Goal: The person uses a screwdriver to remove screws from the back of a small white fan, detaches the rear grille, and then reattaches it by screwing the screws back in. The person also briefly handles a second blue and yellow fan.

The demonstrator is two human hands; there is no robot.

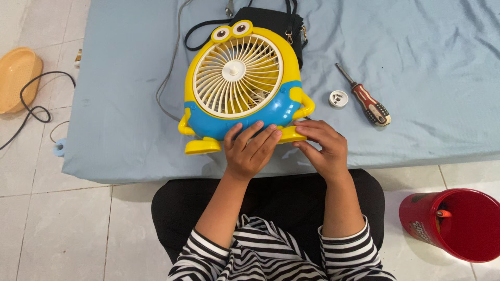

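A yellow and blue toy-shaped table fan [245, 83] with a cream grille and two cartoon eyes lies face up on a light blue mattress [125, 104]. My left hand [251, 148] rests on the fan's blue lower edge with its fingers spread over it. My right hand [323, 145] grips the fan's right yellow foot between fingers and thumb. A screwdriver [364, 97] with a red and black handle lies to the right of the fan. A small white round cap [338, 98] sits between fan and screwdriver.
A black bag [281, 23] lies behind the fan, a grey cable [169, 73] running beside it. On the tiled floor stand a red bucket [458, 224] at right and a yellow basket [18, 78] with a black cord [34, 109] at left.
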